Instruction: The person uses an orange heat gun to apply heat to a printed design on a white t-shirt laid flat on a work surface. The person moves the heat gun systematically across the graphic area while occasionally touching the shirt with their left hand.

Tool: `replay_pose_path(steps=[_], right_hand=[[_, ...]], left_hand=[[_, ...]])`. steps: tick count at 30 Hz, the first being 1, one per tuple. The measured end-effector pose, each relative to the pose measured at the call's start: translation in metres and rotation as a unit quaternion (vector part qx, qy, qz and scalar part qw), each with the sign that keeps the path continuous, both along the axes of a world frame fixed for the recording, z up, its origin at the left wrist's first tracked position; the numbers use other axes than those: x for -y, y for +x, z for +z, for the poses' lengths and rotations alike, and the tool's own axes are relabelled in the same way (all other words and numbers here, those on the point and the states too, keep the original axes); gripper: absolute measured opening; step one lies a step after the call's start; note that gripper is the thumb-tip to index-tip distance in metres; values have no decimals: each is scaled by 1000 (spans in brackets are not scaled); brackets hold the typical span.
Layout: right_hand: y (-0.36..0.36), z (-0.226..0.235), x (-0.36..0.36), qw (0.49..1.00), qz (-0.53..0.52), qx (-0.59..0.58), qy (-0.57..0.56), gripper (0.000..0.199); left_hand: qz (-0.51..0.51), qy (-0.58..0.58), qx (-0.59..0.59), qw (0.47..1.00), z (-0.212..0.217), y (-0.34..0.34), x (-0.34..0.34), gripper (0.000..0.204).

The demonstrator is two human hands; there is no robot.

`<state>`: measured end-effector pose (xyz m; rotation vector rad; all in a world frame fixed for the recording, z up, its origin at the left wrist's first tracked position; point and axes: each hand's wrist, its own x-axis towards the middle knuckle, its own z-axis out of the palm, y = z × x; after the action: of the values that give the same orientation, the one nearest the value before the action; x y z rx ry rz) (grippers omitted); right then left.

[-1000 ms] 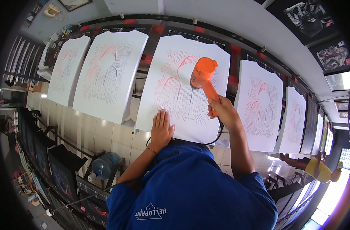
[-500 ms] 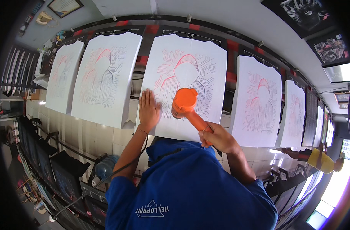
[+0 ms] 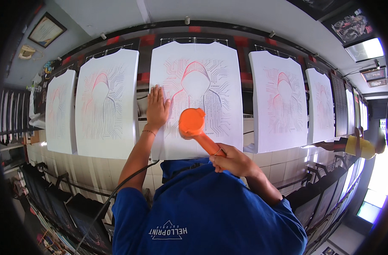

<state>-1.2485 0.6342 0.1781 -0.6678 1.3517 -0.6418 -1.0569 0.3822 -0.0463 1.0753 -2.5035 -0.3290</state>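
Observation:
Before me a white T-shirt (image 3: 160, 140) lies stretched flat on a board, printed with a hooded figure and circuit-like lines in red and dark blue. My left hand (image 3: 158, 109) rests flat on its left edge, fingers extended, holding nothing. An orange hair dryer (image 3: 192, 120) is in my right hand (image 3: 235, 162), which is wrapped around the handle. The dryer's round head is over the lower part of the print and hides some of it. Whether its nozzle touches the cloth cannot be made out.
More printed white shirts on boards stand left (image 3: 85, 144) and right (image 3: 262, 140) along a dark rail. A black cord (image 3: 130, 177) crosses my left forearm. Behind me are black boards on racks (image 3: 81, 206). A person in yellow (image 3: 358, 146) is at the far right.
The view has shifted, so the shirts sit differently in it. Against the print, the hair dryer has moved slightly left and toward me. My left hand remains on the shirt's left edge.

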Motion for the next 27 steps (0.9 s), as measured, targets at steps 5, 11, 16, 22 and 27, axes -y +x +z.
replay_pose_path(steps=[5, 11, 16, 22, 27], right_hand=[[-10, 7, -2, 997, -67, -46, -1, 32], [-43, -2, 21, 971, -192, -129, -61, 25], [-53, -5, 57, 973, -194, -92, -89, 26], [-51, -5, 67, 980, -171, -80, -56, 25], [-46, 21, 51, 986, -136, -96, 28, 25]], left_hand=[[-17, 0, 15, 1000, 1, -11, 17, 62], [-27, -3, 85, 996, 5, -31, 25, 65], [-63, 12, 105, 992, 14, -27, 2, 67], [-115, 35, 94, 988, 20, -15, -15, 66], [-82, 9, 95, 992, 15, -30, 29, 63]])
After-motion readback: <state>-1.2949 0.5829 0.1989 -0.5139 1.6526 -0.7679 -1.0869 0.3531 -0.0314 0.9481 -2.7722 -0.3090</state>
